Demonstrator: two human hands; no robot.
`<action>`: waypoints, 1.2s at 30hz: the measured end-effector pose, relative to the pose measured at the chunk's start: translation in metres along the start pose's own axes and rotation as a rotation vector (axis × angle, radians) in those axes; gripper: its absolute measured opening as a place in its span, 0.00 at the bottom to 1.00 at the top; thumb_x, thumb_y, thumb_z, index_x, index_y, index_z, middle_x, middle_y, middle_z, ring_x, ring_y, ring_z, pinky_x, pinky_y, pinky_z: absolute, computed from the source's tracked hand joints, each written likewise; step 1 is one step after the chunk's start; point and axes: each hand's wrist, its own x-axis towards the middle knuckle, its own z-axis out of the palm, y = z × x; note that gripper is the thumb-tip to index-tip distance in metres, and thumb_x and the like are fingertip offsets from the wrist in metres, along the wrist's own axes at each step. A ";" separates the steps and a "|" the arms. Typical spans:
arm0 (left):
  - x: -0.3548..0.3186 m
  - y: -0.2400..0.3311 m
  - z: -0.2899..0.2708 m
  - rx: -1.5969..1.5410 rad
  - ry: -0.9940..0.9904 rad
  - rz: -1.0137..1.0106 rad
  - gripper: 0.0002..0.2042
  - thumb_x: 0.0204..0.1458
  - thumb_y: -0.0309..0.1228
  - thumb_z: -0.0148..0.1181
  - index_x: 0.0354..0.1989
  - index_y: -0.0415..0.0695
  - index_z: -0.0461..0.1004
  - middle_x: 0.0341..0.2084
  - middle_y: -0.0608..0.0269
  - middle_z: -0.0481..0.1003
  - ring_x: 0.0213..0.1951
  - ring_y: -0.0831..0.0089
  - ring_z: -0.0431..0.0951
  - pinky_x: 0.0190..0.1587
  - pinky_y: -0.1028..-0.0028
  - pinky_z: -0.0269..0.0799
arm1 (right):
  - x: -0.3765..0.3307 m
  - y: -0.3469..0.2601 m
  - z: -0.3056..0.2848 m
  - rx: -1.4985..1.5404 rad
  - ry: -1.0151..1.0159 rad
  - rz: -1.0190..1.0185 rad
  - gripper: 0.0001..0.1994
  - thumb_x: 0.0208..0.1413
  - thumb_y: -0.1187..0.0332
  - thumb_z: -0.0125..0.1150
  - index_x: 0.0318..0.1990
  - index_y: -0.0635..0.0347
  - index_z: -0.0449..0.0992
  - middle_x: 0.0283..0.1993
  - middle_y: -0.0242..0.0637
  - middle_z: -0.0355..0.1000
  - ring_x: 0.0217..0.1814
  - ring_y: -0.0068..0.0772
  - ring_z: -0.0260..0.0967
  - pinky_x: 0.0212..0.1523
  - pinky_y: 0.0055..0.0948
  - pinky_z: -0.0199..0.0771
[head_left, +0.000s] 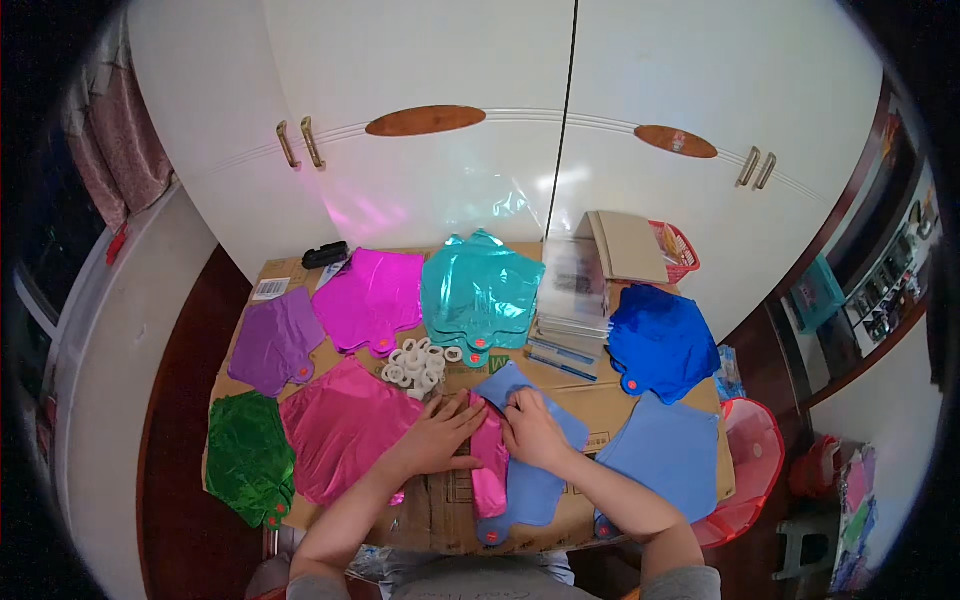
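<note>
A pink foil balloon (488, 470), folded into a narrow strip, lies on top of a flat light-blue foil balloon (538, 495) at the front middle of the cardboard-covered table. My left hand (440, 437) rests flat on the strip's left side, its fingers spread. Curled at the strip's right edge, my right hand (535, 428) pinches it near the top; its fingertips are partly hidden. A larger flat pink foil balloon (345, 425) spreads out beside my left forearm. Several white rings (413, 365) are heaped just beyond my left hand.
Around the cardboard (435, 520) lie purple (275, 340), magenta (375, 295), teal (480, 290), dark-blue (660, 340), green (248, 455) and more light-blue foil balloons (665, 450). Clear packets (575, 295), a pen (562, 360), a cardboard box (630, 245) and a red basket (683, 252) stand toward the back.
</note>
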 end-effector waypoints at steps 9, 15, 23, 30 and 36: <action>0.000 0.002 0.001 0.070 -0.040 -0.015 0.42 0.48 0.62 0.50 0.66 0.46 0.52 0.67 0.59 0.52 0.69 0.53 0.44 0.65 0.46 0.43 | 0.002 0.001 0.004 -0.047 -0.004 0.016 0.10 0.44 0.75 0.58 0.35 0.68 0.69 0.43 0.50 0.62 0.51 0.53 0.58 0.51 0.42 0.64; 0.000 0.002 0.002 0.090 -0.019 -0.012 0.43 0.47 0.63 0.50 0.66 0.45 0.52 0.66 0.60 0.52 0.68 0.52 0.45 0.65 0.46 0.42 | -0.001 -0.017 -0.005 -0.180 -0.080 -0.112 0.22 0.44 0.70 0.61 0.49 0.67 0.68 0.52 0.48 0.64 0.57 0.50 0.59 0.58 0.41 0.61; -0.001 0.000 0.002 0.088 -0.005 0.008 0.36 0.52 0.55 0.50 0.65 0.46 0.54 0.66 0.61 0.54 0.68 0.53 0.46 0.65 0.47 0.42 | -0.032 -0.041 -0.005 -0.327 -0.347 -0.024 0.34 0.48 0.52 0.60 0.59 0.66 0.63 0.60 0.44 0.61 0.63 0.43 0.57 0.66 0.43 0.52; 0.021 -0.012 0.011 0.152 0.058 -0.030 0.28 0.57 0.44 0.47 0.64 0.46 0.56 0.65 0.62 0.55 0.68 0.59 0.48 0.66 0.49 0.41 | -0.034 -0.048 -0.011 -0.423 -0.411 -0.018 0.37 0.49 0.46 0.56 0.62 0.61 0.60 0.64 0.41 0.58 0.68 0.39 0.52 0.66 0.52 0.47; 0.044 -0.029 0.012 0.369 0.324 0.001 0.30 0.52 0.48 0.53 0.62 0.47 0.61 0.63 0.65 0.59 0.66 0.62 0.51 0.66 0.52 0.44 | -0.034 -0.049 -0.009 -0.457 -0.442 -0.011 0.38 0.50 0.43 0.53 0.63 0.59 0.59 0.65 0.40 0.57 0.68 0.38 0.51 0.65 0.56 0.46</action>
